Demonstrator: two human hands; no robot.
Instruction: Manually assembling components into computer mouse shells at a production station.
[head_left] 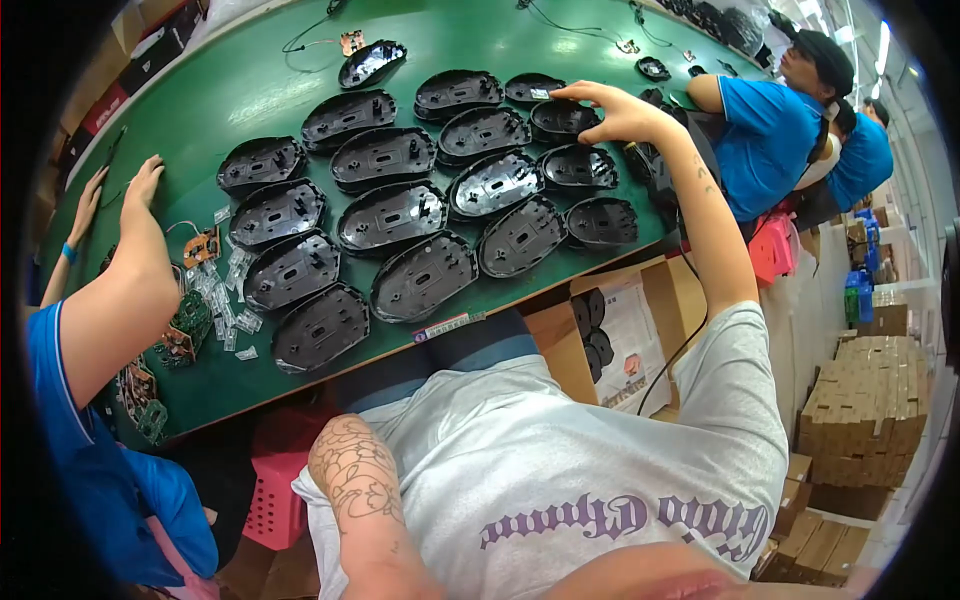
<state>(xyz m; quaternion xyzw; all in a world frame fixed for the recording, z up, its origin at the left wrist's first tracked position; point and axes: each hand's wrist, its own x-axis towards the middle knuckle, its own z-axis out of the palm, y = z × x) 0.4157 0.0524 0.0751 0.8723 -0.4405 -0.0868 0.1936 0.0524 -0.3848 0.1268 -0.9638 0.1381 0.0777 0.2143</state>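
Rows of black plastic computer-mouse shells (392, 216) lie with their hollow side up on the green table. At the right end of the rows, my right hand (622, 112) has its thumb and fingers curved around a small black mouse shell (562, 120). Just past the fingertips is another shell (528, 86) with a small pale piece on it. Below my hand sits one more shell (580, 167). My left forearm, tattooed, bends back to the lower edge; the left hand is out of the picture.
Left of the shells lie small clear plastic pieces (222, 295) and circuit boards (190, 325). A person in blue reaches over the table at left; others sit at right. An open carton (560, 345) stands by my lap. Cables with small boards (352, 42) lie farther back.
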